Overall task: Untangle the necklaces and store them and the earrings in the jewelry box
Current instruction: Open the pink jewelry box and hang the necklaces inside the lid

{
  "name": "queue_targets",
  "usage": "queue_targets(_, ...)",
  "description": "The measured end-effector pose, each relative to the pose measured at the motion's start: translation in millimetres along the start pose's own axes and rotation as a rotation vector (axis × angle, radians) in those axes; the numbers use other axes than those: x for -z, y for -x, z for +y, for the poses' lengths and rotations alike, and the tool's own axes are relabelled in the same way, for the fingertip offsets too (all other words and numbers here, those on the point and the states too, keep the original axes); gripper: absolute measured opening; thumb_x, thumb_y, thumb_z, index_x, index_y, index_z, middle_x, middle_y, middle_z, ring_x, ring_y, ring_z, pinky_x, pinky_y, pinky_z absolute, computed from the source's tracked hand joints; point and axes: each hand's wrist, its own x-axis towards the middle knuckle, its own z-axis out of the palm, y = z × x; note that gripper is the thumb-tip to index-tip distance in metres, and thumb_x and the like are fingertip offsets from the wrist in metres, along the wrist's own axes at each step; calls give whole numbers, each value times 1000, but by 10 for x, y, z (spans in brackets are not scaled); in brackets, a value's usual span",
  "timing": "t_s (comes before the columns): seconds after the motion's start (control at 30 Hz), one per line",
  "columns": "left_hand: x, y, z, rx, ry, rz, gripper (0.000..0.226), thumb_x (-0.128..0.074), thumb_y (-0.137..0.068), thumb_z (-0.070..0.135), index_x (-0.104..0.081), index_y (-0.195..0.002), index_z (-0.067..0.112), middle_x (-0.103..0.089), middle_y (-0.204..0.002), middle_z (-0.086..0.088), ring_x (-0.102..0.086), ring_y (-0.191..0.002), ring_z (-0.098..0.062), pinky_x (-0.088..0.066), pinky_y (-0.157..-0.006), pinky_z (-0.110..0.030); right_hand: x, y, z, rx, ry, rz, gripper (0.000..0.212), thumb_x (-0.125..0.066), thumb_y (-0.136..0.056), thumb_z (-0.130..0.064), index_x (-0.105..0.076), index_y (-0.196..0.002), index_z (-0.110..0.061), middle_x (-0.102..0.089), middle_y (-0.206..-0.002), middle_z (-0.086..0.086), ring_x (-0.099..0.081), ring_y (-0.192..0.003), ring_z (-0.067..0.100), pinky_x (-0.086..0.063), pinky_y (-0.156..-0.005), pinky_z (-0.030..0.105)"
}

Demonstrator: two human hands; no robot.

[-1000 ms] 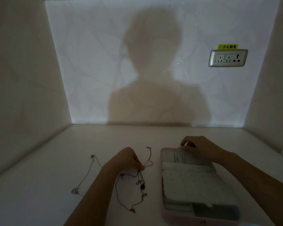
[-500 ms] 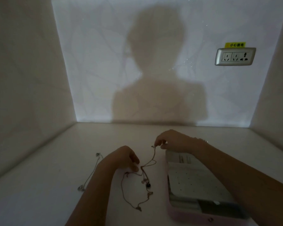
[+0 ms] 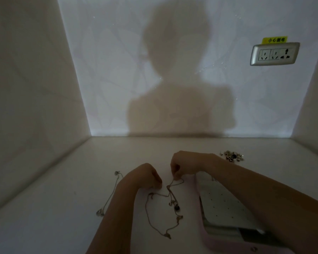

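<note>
On the white table (image 3: 62,208), the tangled necklaces (image 3: 165,204) lie in loose loops just left of the open pink jewelry box (image 3: 228,243). The left hand (image 3: 145,177), fingers curled, pinches the chain near the knot, and the right hand (image 3: 184,165) pinches a strand end just beyond it (its forearm crosses over the box). A separate necklace (image 3: 110,195) lies further left; the earrings (image 3: 231,156) sit heaped beyond the box

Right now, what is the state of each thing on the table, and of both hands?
Tangled thin chain necklaces: knotted together, not stored.
Thin chain at far left: lying loose, unheld.
Pink rectangular jewelry box: open.
Small earring pile: loose, outside box.
Left hand: pinches the tangle.
Right hand: pinches a chain end.
</note>
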Motion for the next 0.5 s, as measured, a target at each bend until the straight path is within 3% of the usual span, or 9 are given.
queue_targets(0.07,-18,-2,52,16,32,31,31,-64,-86,29,-70,-104,4,-65,-89,-10,-54,-68,-10,-42,-61,-20,-29,31,-9,-9,39,-7,21,-63,-88,-21,-71,-94,-3,-69,-97,9,-60,-82,18,-49,-76,30)
queue_targets(0.13,-45,-14,95,15,62,46,34,-60,-89,31,-69,-105,2,-63,-89,-8,-55,-77,-14,-42,-69,-22,-69,48,-10,-21,54,6,25,-57,-92,-20,-67,-94,2,-66,-100,16,-60,-88,27,-47,-79,36)
queue_targets(0.23,-59,11,180,-39,187,74,30,-53,-93,28,-68,-106,6,-66,-100,-9,-55,-83,-13,-45,-77,-29,-31,131,-19,-8,-58,132,17,-50,-95,-20,-62,-98,-7,-61,-99,5,-55,-89,18,-41,-71,23)
queue_targets(0.3,-56,44,246,-89,452,73,31,-47,-96,29,-69,-98,7,-68,-97,-6,-57,-83,-13,-48,-84,-31,49,189,-4,-11,-208,233,8,-48,-96,-20,-55,-93,-16,-54,-88,-7,-51,-80,8,-36,-64,14)
queue_targets(0.37,-35,103,319,-152,707,100,31,-45,-97,31,-68,-90,11,-69,-87,-1,-61,-82,-11,-49,-88,-30,146,264,7,-32,-397,326,10,-49,-97,-19,-53,-88,-17,-54,-81,-11,-51,-74,2,-39,-67,13)
queue_targets(0.43,2,131,350,-212,849,165,29,-48,-96,29,-67,-82,11,-66,-76,0,-62,-78,-12,-50,-89,-32,232,328,3,-11,-773,379,13,-50,-97,-13,-54,-84,-13,-59,-78,-2,-57,-75,9,-50,-84,26)
queue_targets(0.5,46,152,370,-248,1043,174,32,-49,-96,23,-62,-71,8,-60,-63,-1,-60,-68,-15,-54,-84,-34,336,391,-19,26,-1151,372,14,-48,-96,-7,-52,-83,-7,-53,-69,5,-55,-65,14,-53,-88,37)
